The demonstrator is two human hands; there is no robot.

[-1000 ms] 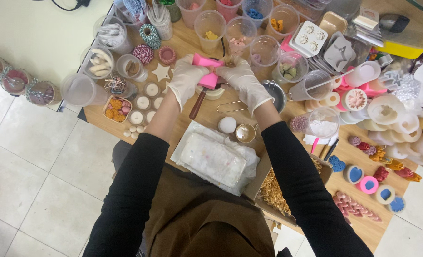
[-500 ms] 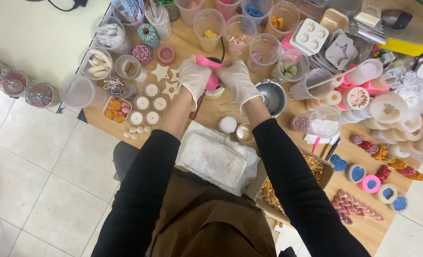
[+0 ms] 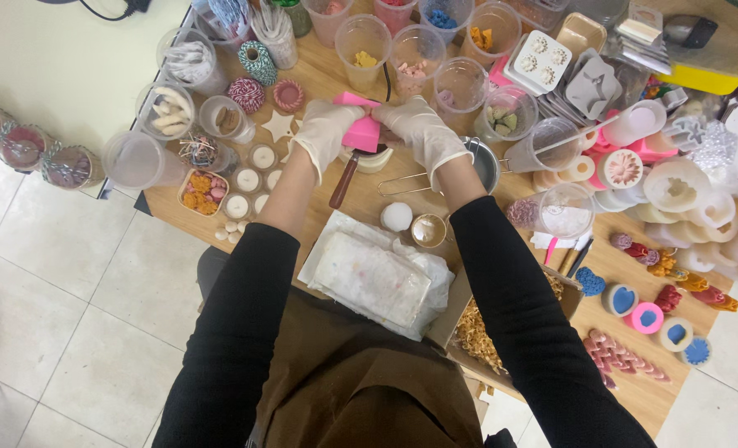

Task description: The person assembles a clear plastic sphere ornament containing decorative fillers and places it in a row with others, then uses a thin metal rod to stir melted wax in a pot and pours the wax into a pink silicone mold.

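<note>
Nearest, a brown apron [image 3: 344, 373] and two black sleeves [image 3: 228, 323] reaching away over a wooden surface [image 3: 369, 195]. Just past the apron, a white folded cloth [image 3: 373, 278] lying flat on the near edge. To its right, a box of dry yellow bits [image 3: 477, 332], partly hidden by the right sleeve. A little farther, a white ball [image 3: 396, 216] next to a small gold cup [image 3: 428, 231]. Left of these, a tray of small white candles [image 3: 249, 191] and a little box of orange and pink shapes [image 3: 203, 189].

Farther on, in the middle, both hands in white gloves. Left hand [image 3: 323, 133] curled shut around the left side of a pink soft mold [image 3: 361, 129]. Right hand [image 3: 423, 133] closed on the right side of the same pink mold, fingers bent over it. Mold held up off the surface, between the two hands, right above a small pot with a brown wooden handle [image 3: 346, 178]. Just right of the hands, a shiny metal pot [image 3: 485, 166] with a wire handle.

Far right, a big heap of white and pink molds [image 3: 676, 187], and nearer, heart shapes in blue and pink [image 3: 643, 319].

Farthest away, a row of clear plastic cups [image 3: 365, 41] with small coloured bits inside, and balls of striped string [image 3: 249, 93] on the left.
</note>
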